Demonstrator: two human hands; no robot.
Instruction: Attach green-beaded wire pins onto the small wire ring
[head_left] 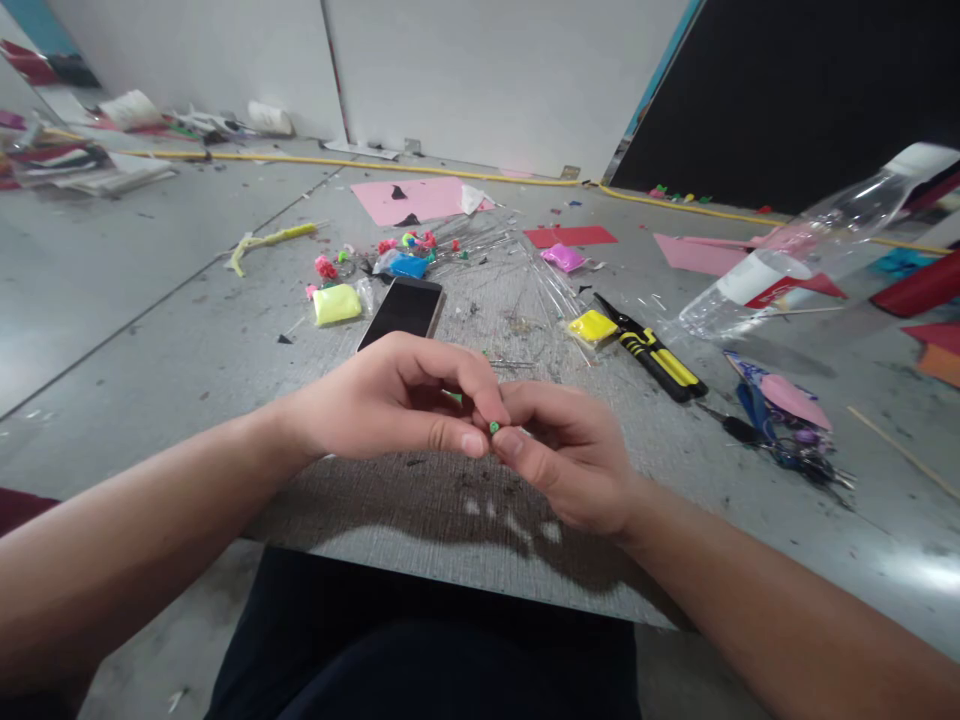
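Head view: both hands meet over the near edge of the board (pixel 465 560), fingertips together. Left hand (pixel 390 400) and right hand (pixel 570 455) pinch one tiny green bead (pixel 494 427) between thumb tips, the bead sitting right at the contact point, so neither hand is nearer; it is shared. Left thumb and forefinger close on it from the left, right thumb and forefinger from the right. The bead is too small to give a long axis; a bit more green shows under the left fingers, possibly a thin stem, cannot tell. Just beyond the left hand lies a phone (pixel 401 312), dark screen up, long axis running away from the person. Further out beyond the phone, a yellow packet (pixel 336 303), a blue packet (pixel 409 266) and a scatter of pins (pixel 480 245) with coloured heads. Beyond and right of the right hand: second yellow lump (pixel 592 325), then pliers (pixel 656 355) with black-yellow handles, angled away to the left. Far right, a clear bottle (pixel 810 250) lying on its side. Right of the right wrist, scissors (pixel 780 435) with blue handles, near pink scraps. Pink sheet (pixel 420 198) well beyond both hands.
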